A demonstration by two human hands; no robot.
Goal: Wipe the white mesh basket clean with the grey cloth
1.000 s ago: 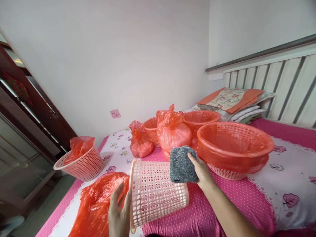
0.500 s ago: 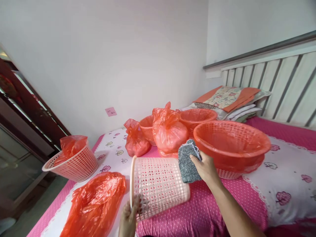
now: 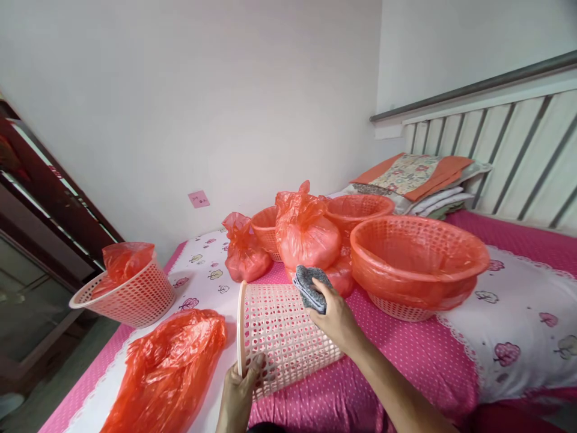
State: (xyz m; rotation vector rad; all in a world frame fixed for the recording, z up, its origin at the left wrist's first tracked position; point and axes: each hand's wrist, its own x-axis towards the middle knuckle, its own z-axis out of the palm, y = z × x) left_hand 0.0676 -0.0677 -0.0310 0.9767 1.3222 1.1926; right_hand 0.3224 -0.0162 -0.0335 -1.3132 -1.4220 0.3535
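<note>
A pale pink perforated plastic basket lies on its side, its rim toward the left. My left hand grips that rim at the lower left, thumb on the outer wall. In my right hand is a folded grey cloth with a white edge, held at the upper right part of the basket's wall. Left of the basket, a crumpled red plastic bag rests on the bed cover. Behind the cloth stands a knotted red plastic bag with rounded contents.
Another pink basket with a red bag inside stands at the left. A red-lined basket sits to the right. Further back are a smaller tied bag, two more lined baskets and pillows near the white headboard.
My right hand has moved left with the grey cloth, from the basket's base end onto its upper wall. The cloth now looks more folded. My left hand keeps its hold on the rim.
</note>
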